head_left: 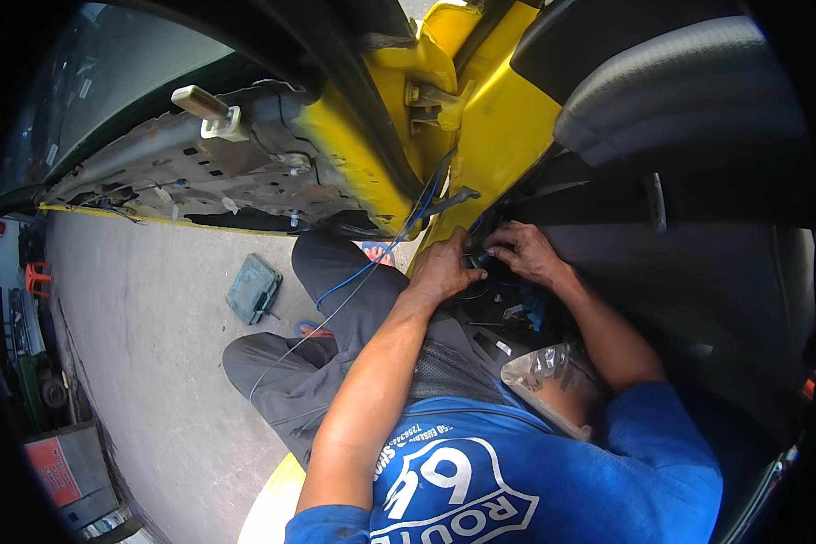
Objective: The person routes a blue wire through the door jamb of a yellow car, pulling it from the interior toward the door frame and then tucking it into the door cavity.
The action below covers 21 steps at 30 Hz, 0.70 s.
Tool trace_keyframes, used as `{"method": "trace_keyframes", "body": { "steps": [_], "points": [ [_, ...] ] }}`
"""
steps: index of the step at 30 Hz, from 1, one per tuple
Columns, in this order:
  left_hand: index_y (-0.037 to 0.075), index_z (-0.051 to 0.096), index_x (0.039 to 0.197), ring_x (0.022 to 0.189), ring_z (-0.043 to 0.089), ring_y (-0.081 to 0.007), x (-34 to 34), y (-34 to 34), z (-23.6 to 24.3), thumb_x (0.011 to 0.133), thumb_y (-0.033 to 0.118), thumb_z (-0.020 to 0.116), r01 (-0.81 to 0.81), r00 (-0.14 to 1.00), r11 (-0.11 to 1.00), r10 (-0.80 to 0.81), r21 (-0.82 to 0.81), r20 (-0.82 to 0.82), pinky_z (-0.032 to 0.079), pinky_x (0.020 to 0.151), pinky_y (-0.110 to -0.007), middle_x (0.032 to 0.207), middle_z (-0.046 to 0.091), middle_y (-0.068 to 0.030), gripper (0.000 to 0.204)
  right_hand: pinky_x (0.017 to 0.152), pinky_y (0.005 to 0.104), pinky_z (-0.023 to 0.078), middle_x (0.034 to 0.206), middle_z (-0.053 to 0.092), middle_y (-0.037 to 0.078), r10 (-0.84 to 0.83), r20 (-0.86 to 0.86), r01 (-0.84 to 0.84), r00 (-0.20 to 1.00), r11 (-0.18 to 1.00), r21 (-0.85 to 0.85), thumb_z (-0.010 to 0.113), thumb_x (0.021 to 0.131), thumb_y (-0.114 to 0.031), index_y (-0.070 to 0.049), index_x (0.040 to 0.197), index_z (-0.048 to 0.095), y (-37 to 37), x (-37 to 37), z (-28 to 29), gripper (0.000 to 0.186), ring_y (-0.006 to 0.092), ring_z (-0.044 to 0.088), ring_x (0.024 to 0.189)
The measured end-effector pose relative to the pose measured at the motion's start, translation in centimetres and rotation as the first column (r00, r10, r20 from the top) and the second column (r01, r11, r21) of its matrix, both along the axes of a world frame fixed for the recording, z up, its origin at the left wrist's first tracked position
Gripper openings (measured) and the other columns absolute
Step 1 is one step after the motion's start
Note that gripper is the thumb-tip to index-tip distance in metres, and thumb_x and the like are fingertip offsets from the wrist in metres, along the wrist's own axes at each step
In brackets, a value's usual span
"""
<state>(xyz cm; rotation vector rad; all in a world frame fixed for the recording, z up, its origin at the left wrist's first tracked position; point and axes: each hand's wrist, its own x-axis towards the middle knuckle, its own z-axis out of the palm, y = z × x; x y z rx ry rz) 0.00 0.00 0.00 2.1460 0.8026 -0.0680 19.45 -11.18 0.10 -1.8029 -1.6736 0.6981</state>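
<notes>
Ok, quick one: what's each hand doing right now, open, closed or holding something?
Left hand: fingers curled; whether they grip anything cannot be told.
Right hand: closed, fingers apparently pinching a small black rounded piece, material unclear.

Blue white-printed short-sleeved shirt, dark grey trousers

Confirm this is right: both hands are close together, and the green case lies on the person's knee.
Wrong place: the head view shows the green case lying on the ground. The left hand and right hand are close together, as stated.
</notes>
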Motion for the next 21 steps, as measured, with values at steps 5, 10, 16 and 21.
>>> {"method": "trace_keyframes", "body": {
  "steps": [5, 10, 16, 21],
  "points": [
    [0.007, 0.054, 0.137, 0.105, 0.071, -0.0445, -0.2, -0.1, -1.0, 0.081, 0.042, 0.083, 0.027, 0.998, 0.991, -0.021, 0.128, -0.052, 0.056, 0.091, -0.052, 0.106, 0.074, -0.0264, 0.073, 0.090, 0.0448, 0.054, 0.098, 0.074, 0.015, 0.086, 0.025, -0.087, 0.996, 0.996, 0.034, 0.076, 0.081, -0.012, -0.001, 0.094, 0.074, 0.4, 0.0, -0.5, 0.017, 0.0371, 0.068, 0.098],
    [0.004, 0.049, 0.144, 0.104, 0.071, -0.0467, 0.6, -0.3, -1.9, 0.086, 0.041, 0.079, 0.051, 0.992, 0.986, -0.032, 0.161, -0.120, 0.056, 0.089, -0.054, 0.106, 0.072, -0.0301, 0.075, 0.089, 0.0465, 0.053, 0.092, 0.071, 0.016, 0.090, 0.080, -0.095, 0.993, 0.994, 0.059, 0.076, 0.082, -0.013, -0.001, 0.091, 0.070, 0.4, -0.2, -1.0, 0.017, 0.0381, 0.066, 0.096],
    [-0.002, 0.048, 0.144, 0.098, 0.074, -0.0424, 1.3, -1.4, -2.9, 0.091, 0.044, 0.073, -0.067, 0.989, 0.977, 0.092, 0.201, -0.117, 0.058, 0.084, -0.051, 0.107, 0.073, -0.0281, 0.074, 0.085, 0.0464, 0.052, 0.089, 0.069, 0.016, 0.106, 0.065, -0.112, 0.992, 0.988, 0.104, 0.076, 0.083, -0.009, 0.000, 0.090, 0.069, 0.9, 0.0, -0.8, 0.013, 0.0379, 0.065, 0.091],
    [0.003, 0.051, 0.141, 0.093, 0.075, -0.0217, 1.2, 0.5, -3.2, 0.095, 0.051, 0.070, -0.085, 0.978, 0.640, 0.198, -0.764, 0.057, 0.057, 0.078, -0.036, 0.119, 0.071, -0.0117, 0.069, 0.082, 0.0452, 0.053, 0.090, 0.069, 0.015, 0.061, -0.016, -0.060, 0.998, 0.993, 0.103, 0.075, 0.083, -0.009, 0.000, 0.091, 0.069, 0.5, 0.1, -0.2, 0.014, 0.0372, 0.065, 0.090]
  ]
}}
